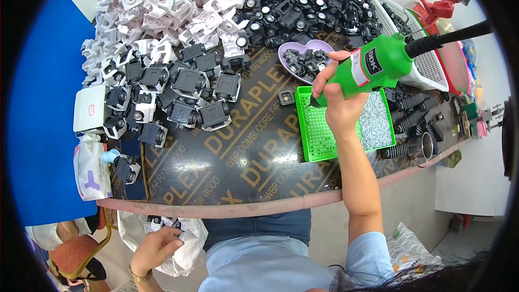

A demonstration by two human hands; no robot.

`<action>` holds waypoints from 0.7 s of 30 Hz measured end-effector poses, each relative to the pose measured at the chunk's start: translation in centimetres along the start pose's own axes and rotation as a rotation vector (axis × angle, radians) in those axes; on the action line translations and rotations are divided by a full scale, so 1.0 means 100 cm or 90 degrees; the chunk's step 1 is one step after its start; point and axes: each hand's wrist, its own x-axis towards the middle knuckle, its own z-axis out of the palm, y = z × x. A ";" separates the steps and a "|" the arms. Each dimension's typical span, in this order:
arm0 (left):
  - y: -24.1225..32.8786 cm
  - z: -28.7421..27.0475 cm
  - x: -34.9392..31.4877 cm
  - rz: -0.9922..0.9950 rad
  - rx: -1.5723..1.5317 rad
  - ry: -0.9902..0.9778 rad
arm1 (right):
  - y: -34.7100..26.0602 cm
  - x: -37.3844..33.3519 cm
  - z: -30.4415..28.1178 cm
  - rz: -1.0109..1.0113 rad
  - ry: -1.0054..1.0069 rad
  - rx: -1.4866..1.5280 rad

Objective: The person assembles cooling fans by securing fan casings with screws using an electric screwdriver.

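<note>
My right hand [340, 97] is wrapped round a green electric screwdriver [373, 65] with a black cord. I hold it tilted above a green tray [304, 140] with a perforated left part and many small silver screws [376, 119] on the right. My left hand [154, 249] is below the table's edge, over a white plastic bag [192, 238]. Its thumb and forefinger are apart, with nothing visible between them. Black-and-white assembled parts [162, 220] lie in the bag by its fingertips.
White plastic brackets [167, 11] and black plastic parts [303, 5] are heaped at the back. Assembled pieces [189, 84] sit at the left of the dark table. A purple heart-shaped bowl [282, 54] holds small black parts. A metal cup [420, 148] stands at the right.
</note>
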 end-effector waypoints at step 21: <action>0.211 0.091 0.192 0.751 0.180 0.331 | -0.062 -0.014 0.010 0.081 0.039 0.176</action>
